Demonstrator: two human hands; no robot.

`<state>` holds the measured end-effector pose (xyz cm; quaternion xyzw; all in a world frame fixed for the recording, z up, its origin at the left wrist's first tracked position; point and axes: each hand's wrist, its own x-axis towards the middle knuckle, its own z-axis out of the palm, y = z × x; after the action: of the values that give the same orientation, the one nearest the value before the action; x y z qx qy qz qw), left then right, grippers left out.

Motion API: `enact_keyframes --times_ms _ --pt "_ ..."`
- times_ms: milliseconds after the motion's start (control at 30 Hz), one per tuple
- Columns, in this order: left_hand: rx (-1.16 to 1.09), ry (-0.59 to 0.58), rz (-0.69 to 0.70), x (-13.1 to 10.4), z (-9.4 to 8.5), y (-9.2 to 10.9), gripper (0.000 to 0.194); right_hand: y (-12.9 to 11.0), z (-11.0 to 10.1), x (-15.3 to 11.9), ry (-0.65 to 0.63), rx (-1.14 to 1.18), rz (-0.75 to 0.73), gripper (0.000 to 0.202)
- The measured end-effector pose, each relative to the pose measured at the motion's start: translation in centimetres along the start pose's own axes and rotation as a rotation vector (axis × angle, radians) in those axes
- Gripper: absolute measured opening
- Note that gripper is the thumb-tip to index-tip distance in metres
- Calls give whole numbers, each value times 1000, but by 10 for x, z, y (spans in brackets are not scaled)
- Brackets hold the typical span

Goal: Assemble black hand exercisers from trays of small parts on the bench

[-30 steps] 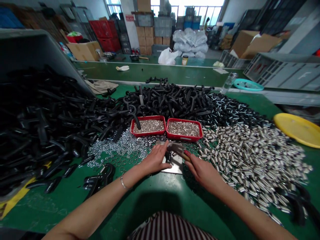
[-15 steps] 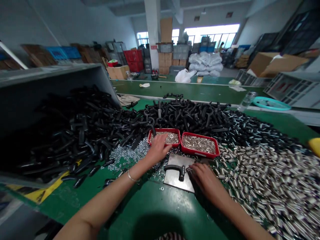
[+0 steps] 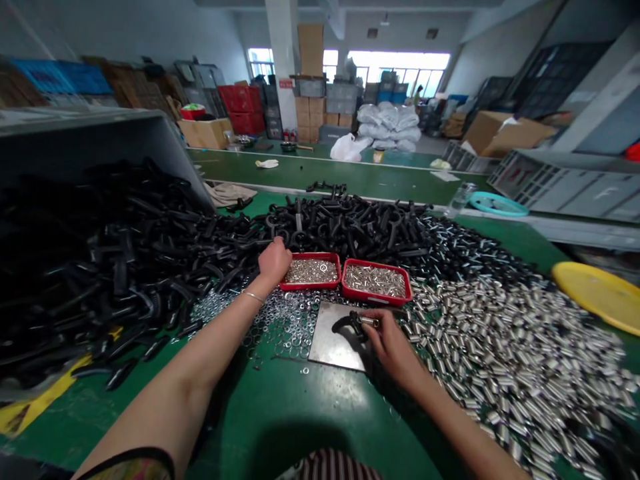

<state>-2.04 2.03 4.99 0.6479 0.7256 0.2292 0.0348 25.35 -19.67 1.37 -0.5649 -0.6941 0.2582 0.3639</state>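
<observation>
My right hand (image 3: 393,341) pinches a metal coil spring (image 3: 369,321) over a flat metal plate (image 3: 330,343). A curved black plastic handle (image 3: 343,324) meets the other end of the spring, above the plate. My left hand (image 3: 275,261) is closed at the near edge of a heap of black plastic parts (image 3: 345,223), just left of a red tray of small metal pieces (image 3: 310,287). Its fingertips are turned away, so what they grip is hidden. A second red tray (image 3: 375,297), with small metal pins, stands behind the plate.
Metal washers (image 3: 280,320) lie scattered left of the plate. A broad heap of silver cylinders (image 3: 500,340) covers the right side. At the left, a grey bin (image 3: 185,160) lies tipped with black parts spilling out. A yellow lid (image 3: 600,297) is at the far right.
My left hand has moved from over the left red tray to the black heap and closed. My right hand now holds the spring against the handle, which earlier lay apart on the plate.
</observation>
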Motion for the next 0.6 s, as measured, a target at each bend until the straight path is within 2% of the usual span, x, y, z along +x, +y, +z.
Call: enact_keyframes --times_ms 67,133,167,233,300,367,400,467,600 --pt "-266 58 61 -1 -7 -3 38 -7 5 -2 15 217 85 24" --pt "-632 27 139 -18 -17 -1 41 -10 12 -3 46 454 165 26" --pt "-825 -50 152 -34 -21 2 41 -10 16 -3 63 574 214 28" --pt "-1144 -323 109 -77 -25 14 37 -8 22 -1 71 788 340 34" --pt "-1279 -605 30 -126 -22 28 32 -5 23 0 8 954 484 38" --pt "-1300 -763 -48 -168 -13 39 33 -3 21 0 -105 1022 592 37" --pt "-1291 -804 -80 -184 -7 43 37 -3 18 0 -148 990 612 36" --pt "-1257 -838 -124 -205 5 48 43 -3 12 -2 -163 784 566 37" --pt "-1193 -846 -139 -216 16 54 48 -10 2 -5 -26 233 273 36"
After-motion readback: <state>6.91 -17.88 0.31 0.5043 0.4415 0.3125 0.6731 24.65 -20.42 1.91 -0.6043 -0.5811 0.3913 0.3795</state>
